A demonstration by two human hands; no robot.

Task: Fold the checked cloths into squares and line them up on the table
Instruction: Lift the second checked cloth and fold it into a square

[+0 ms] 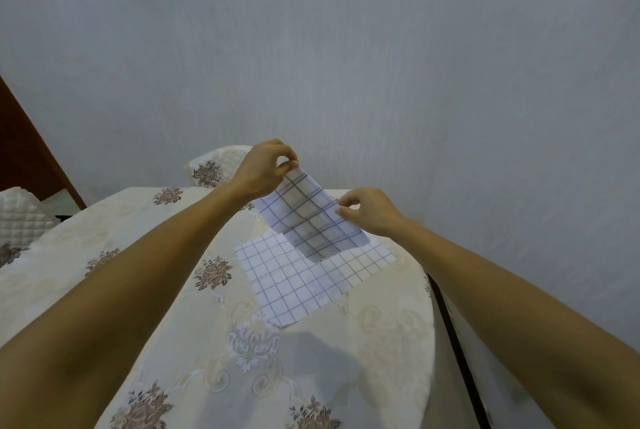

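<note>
The held checked cloth (311, 217) hangs tilted in the air above the table (166, 297). The left hand (263, 168), arm extended, pinches its top corner between thumb and fingertips. The right hand (369, 212) pinches its right corner likewise. A second checked cloth (294, 286) lies flat on the table's floral cover, directly beneath.

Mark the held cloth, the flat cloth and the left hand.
held cloth (311, 217): head view, middle of hanging panel.
flat cloth (287, 284): head view, uncovered near part.
left hand (261, 170): head view, back of hand.
</note>
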